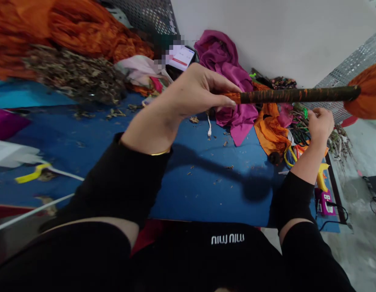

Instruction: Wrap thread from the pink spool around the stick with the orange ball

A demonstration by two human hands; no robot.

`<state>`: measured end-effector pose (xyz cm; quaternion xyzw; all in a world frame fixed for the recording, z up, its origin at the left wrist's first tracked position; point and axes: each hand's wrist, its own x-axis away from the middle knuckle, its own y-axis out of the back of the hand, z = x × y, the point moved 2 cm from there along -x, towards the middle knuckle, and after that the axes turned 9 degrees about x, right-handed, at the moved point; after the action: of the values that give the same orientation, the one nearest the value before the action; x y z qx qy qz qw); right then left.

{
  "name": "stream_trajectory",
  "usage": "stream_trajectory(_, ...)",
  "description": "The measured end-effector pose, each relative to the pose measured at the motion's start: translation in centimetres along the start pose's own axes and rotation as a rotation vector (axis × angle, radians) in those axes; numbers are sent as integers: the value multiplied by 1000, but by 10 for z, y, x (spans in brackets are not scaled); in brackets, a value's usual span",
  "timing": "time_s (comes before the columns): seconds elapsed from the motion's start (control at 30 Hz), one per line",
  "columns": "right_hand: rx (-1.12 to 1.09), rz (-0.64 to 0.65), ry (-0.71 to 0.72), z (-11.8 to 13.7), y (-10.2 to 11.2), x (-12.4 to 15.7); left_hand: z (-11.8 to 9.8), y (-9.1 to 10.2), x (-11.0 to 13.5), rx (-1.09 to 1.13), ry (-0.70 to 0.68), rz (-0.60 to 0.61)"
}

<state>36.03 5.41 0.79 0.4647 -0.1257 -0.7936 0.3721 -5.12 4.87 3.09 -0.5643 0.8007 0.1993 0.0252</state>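
Note:
My left hand point(203, 87) pinches the orange end of a stick point(297, 95) wrapped in dark green-brown strips with orange showing through. The stick is held level above the table and points right. At its far end is an orange cloth bulb point(366, 95), cut off by the frame edge. Below the stick, my right hand point(321, 123) is closed with curled fingers beside a bundle of dried stems point(300, 125) with green ties. What those fingers hold, if anything, is hidden. Close by lie an orange cloth point(269, 129) and yellow-handled scissors point(288, 156).
The blue table point(200, 186) carries scattered dry bits and a white cable plug point(209, 130). Magenta cloth point(224, 61) and a lit phone point(181, 59) lie at the back. Dried leaves point(75, 77) and orange fabric point(84, 28) pile up left. A yellow glue gun point(322, 176) and purple power socket point(325, 202) sit right.

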Motion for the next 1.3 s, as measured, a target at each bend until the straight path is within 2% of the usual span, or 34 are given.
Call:
stream_trajectory(0.03,44,-26,-7,10,-7,2,1,-7,-1,21,36,24)
stream_trajectory(0.1,94,41,40,39,-27,10,2,-19,-2,54,86,23)
stream_trajectory(0.17,-48,297,191,75,-52,27,4,-27,-3,76,119,16)
stream_trajectory(0.2,-158,383,237,92,-63,37,5,-29,-3,85,127,12)
stream_trajectory(0.27,-333,505,284,120,-81,57,6,-32,-4,114,133,3)
stream_trajectory(0.37,-397,624,271,144,-90,78,6,-31,-5,229,139,-47)
stream_trajectory(0.43,-370,599,274,153,-82,82,7,-30,-5,317,140,-87)
stream_trajectory(0.57,-411,292,341,167,-58,82,13,-31,-9,251,116,-95)
stream_trajectory(0.67,-528,166,390,170,-64,88,20,-35,-11,166,89,-69)
stream_trajectory(0.77,-639,207,388,161,-87,94,23,-40,-11,153,78,-21)
stream_trajectory(0.87,-665,237,280,145,-102,93,24,-44,-12,211,97,16)
stream_trajectory(0.97,-666,221,141,138,-101,88,25,-46,-14,352,127,46)
stream_trajectory(1.1,-656,192,52,148,-89,90,23,-50,-14,497,124,40)
stream_trajectory(1.3,-626,191,38,157,-86,100,22,-55,-12,435,100,13)
